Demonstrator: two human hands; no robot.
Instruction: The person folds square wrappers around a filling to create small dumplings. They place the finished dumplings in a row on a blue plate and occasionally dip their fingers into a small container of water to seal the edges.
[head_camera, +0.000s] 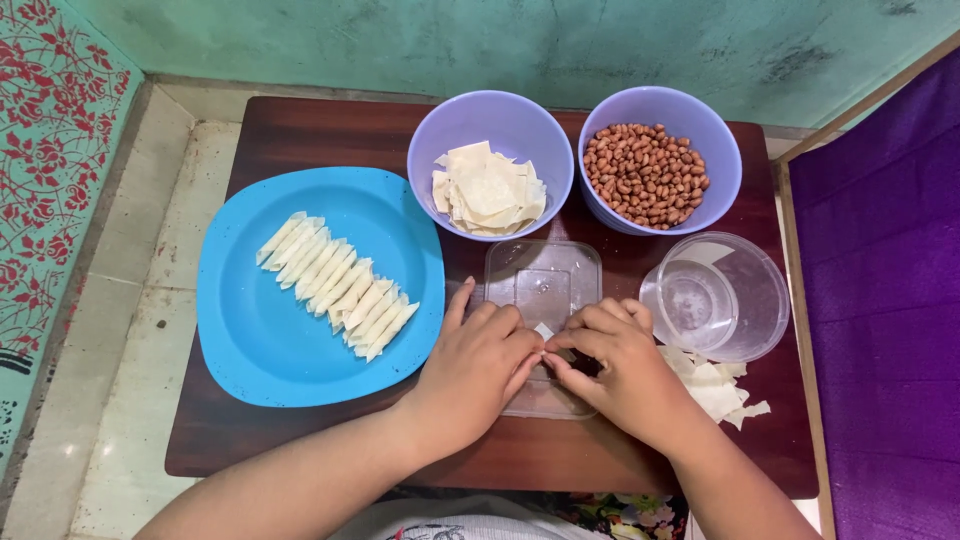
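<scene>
Over a clear plastic lid on the dark surface, the left hand and right hand met fingertip to fingertip, together pinching a small pale dough piece between them.

One view only, head-worn, looking steeply down, nearly overhead, onto a small dark table; facing forward toward a green wall along the top edge; close range, the table fills most of the frame; forearms enter from the bottom edge, left hand and right hand meeting just below frame centre; plate sits left of centre, two bowls near the top; tiled floor shows on the left, purple cloth on the right; slight wide-angle spread at the edges; no second view, so nothing shared.
</scene>
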